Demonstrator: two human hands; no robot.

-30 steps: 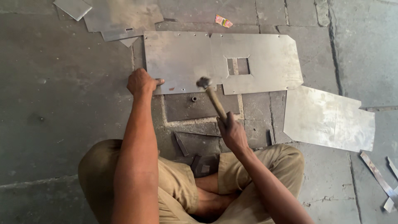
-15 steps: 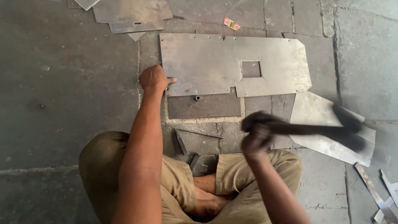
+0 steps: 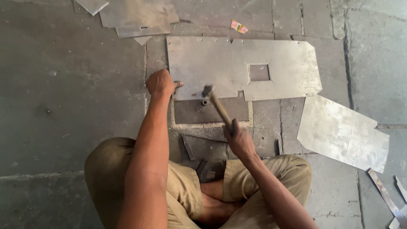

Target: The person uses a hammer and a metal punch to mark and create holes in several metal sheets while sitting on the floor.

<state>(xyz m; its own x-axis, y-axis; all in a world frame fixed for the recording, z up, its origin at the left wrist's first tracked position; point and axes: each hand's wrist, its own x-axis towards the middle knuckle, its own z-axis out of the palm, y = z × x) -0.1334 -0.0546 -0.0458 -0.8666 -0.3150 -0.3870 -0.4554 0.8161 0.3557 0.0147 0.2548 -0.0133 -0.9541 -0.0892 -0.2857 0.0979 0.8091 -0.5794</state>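
I sit cross-legged on a stone floor. A large grey metal sheet [image 3: 237, 68] with a square cut-out lies flat in front of me. My left hand [image 3: 161, 82] presses on its near left corner, fingers curled. My right hand [image 3: 238, 140] grips the wooden handle of a hammer [image 3: 214, 101]. The hammer's head is down at the sheet's near edge, beside a small round metal piece [image 3: 204, 102] on a dark plate [image 3: 212, 111] under that edge.
A second shiny sheet [image 3: 343, 133] lies at the right. More sheet offcuts [image 3: 135, 17] lie at the top left. Narrow metal strips [image 3: 388, 199] sit at the lower right. A small coloured wrapper [image 3: 239, 26] lies beyond the big sheet. Dark metal bits [image 3: 199, 152] rest near my legs.
The hammer was raised and swung out to the right half a second ago; now it has come down onto the sheet's near edge. My left hand has stayed on the corner.
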